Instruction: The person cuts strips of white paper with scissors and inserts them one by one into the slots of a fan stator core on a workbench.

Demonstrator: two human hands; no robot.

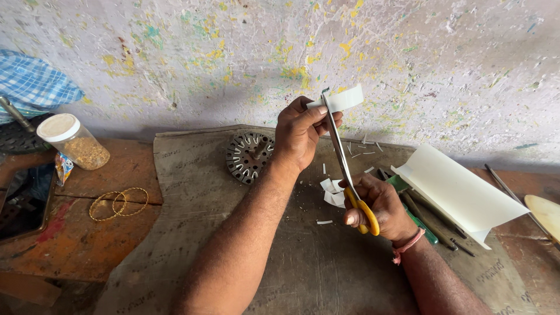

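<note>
Scissors [344, 169] in right hand [379, 204] | paper strip [341, 99] in left hand [300, 137]

Just one view here, a head-worn camera, so nothing overlaps with a second angle. It looks down and forward from the person's own eye line, over both forearms toward the paint-flecked wall [408, 52] at the back. It's close in: the left hand [300, 137] and right hand [376, 204] sit near the middle of the frame, the forearms run off the bottom edge. Wide lens too, since the grey mat [192, 192] and the wooden bench [76, 239] spread out to both sides.
</note>
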